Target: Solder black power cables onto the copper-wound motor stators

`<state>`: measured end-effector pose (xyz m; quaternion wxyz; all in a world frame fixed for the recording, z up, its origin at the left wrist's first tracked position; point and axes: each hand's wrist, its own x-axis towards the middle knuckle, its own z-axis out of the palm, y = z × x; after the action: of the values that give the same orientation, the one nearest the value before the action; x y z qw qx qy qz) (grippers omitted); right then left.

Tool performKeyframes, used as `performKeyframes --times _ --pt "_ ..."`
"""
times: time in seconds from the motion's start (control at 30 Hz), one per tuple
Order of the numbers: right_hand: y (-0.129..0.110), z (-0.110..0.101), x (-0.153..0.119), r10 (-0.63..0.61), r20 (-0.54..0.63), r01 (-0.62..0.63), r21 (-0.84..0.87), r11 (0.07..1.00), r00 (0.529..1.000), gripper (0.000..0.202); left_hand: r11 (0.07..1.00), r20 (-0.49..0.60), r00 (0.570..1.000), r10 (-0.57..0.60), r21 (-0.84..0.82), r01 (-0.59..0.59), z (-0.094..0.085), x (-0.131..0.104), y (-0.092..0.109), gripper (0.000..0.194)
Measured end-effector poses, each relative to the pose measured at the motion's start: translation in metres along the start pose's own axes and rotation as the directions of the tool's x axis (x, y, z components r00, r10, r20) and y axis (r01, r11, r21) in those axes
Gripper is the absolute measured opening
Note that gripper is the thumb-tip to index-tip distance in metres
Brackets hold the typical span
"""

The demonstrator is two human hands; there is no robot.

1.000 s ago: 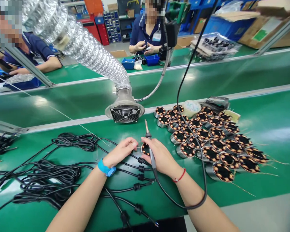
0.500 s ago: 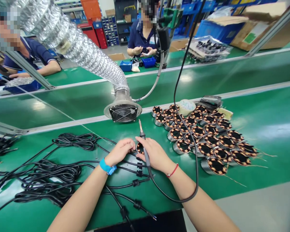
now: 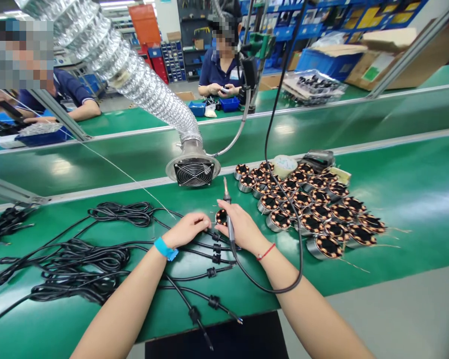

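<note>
My right hand (image 3: 244,230) holds a soldering iron (image 3: 230,224), its bare metal tip pointing up and away from me. The fingers of that hand also reach the side of a small motor stator (image 3: 220,217) with copper windings, partly hidden behind them. To the left of the stator is my left hand (image 3: 189,229), fingers pinched together; what lies between the fingertips is hidden. Black cables (image 3: 198,244) with strain-relief collars run under and beside the left hand. Their stripped ends lie in front of my hands.
Rows of copper-wound stators (image 3: 314,199) stand on the green bench (image 3: 415,199) at right. A fume-extractor fan (image 3: 194,173) on a silver duct faces me. Coiled black cables (image 3: 82,269) lie at left. The iron's cord (image 3: 301,249) loops over my right forearm. Two people work beyond the partition.
The view has shifted slightly. My left fingertips have drawn a little away from the stator, leaving more of it showing. The soldering iron stays in my right hand, standing slightly more upright.
</note>
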<state>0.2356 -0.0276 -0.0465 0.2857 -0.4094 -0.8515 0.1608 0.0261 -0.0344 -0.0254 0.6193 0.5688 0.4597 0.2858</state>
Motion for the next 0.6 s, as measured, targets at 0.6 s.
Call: performKeyframes --times 0.6 --pt "0.001 -0.001 -0.001 -0.021 0.087 0.013 0.09 0.996 0.996 0.061 0.946 -0.277 0.958 -0.078 -0.325 -0.017 0.011 0.01 0.007 0.037"
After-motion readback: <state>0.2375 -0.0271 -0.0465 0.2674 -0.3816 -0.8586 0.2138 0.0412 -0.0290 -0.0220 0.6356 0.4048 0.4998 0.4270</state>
